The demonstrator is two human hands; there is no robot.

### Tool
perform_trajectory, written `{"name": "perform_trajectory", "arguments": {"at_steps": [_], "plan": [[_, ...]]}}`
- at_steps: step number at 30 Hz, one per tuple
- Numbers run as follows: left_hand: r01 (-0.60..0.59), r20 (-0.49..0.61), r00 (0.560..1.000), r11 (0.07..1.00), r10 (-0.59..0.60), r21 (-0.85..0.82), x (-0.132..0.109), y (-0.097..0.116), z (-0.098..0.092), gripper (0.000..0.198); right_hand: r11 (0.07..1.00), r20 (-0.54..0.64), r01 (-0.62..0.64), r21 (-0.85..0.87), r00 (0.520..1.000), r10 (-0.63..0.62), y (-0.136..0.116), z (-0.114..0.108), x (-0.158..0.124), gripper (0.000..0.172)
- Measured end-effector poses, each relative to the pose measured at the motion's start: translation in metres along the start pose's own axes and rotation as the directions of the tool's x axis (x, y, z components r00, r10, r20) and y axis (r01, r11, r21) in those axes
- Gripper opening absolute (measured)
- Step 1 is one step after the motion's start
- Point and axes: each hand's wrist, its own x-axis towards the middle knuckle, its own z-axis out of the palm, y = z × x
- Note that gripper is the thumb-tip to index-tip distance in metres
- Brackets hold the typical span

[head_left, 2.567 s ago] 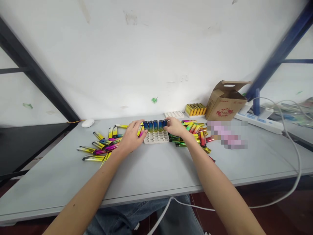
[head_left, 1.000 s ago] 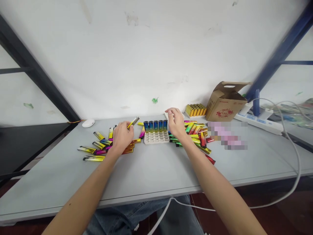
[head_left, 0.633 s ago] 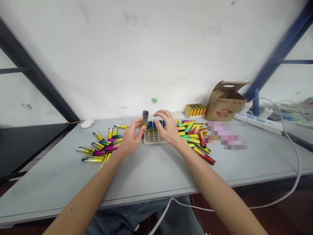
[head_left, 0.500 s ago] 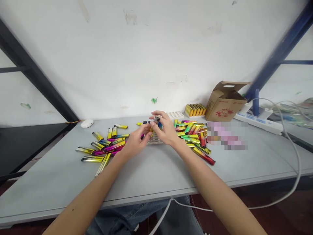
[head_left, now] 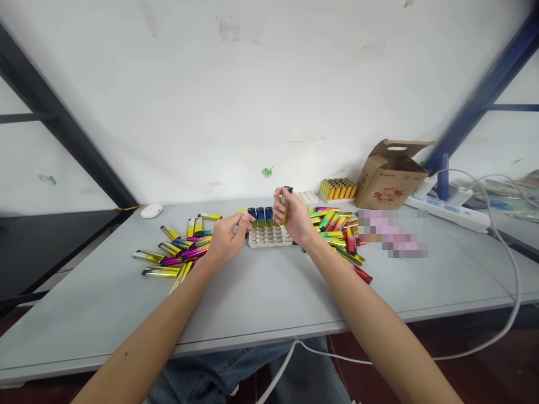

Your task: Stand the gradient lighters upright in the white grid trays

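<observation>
My right hand [head_left: 295, 216] is closed around a shiny yellowish tube with a black end [head_left: 287, 199], held upright over the right side of a white tray with round holes [head_left: 270, 240]. Several blue-to-yellow tubes with black tops [head_left: 260, 216] stand in the tray's back row. My left hand [head_left: 229, 233] is at the tray's left edge, thumb and forefinger pinched together. Whatever may be between those fingertips is too small to make out. A pile of loose shiny yellow and magenta tubes [head_left: 170, 259] lies left of this hand, partly behind it.
Green, yellow and red tubes [head_left: 332, 235] are heaped to the right. Behind stand a tray of yellow cylinders [head_left: 338, 189], another white holed tray [head_left: 309, 197] and a cardboard box [head_left: 387, 182]. A white power strip [head_left: 455, 210] with cables and a white rounded device [head_left: 151, 211] flank the table.
My hands have moved apart, the right one going right with the tube and the left one slightly left. The tray and its standing blue tubes now show between them.
</observation>
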Motion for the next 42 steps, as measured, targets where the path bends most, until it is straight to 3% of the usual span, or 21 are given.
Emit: {"name": "perform_trajectory", "arguments": {"at_steps": [4,14,17,23,31,36,42], "plan": [[0.012,-0.011,1.0,1.0,-0.012,0.027,0.0,-0.001,-0.001,0.046,0.982,0.009,-0.173,0.072,0.985,0.173,-0.003,-0.004,0.002,0.048],[0.1,-0.052,0.994,0.995,-0.101,-0.015,0.003,-0.01,-0.003,0.05,0.968,0.023,-0.228,0.104,0.974,0.227,0.005,0.0,0.005,0.037],[0.141,-0.128,0.982,0.99,-0.142,-0.013,0.004,-0.012,-0.005,0.05,0.961,0.038,-0.233,0.147,0.972,0.23,0.004,-0.002,0.004,0.035],[0.268,-0.282,0.915,0.957,-0.289,-0.112,0.006,-0.02,-0.009,0.051,0.949,-0.007,-0.285,0.137,0.957,0.289,-0.001,0.006,0.002,0.032],[0.278,-0.265,0.916,0.953,-0.301,-0.121,0.005,-0.023,-0.007,0.051,0.974,-0.003,-0.223,0.048,0.975,0.224,0.007,0.011,0.001,0.025],[0.264,-0.311,0.908,0.959,-0.282,-0.1,0.004,-0.019,-0.007,0.05,0.98,0.011,-0.195,-0.048,0.981,0.196,0.015,0.012,-0.002,0.021],[0.248,-0.335,0.905,0.965,-0.261,-0.082,0.003,-0.018,-0.008,0.048,0.982,0.007,-0.165,-0.096,0.986,0.166,0.021,0.015,-0.004,0.026]]}}
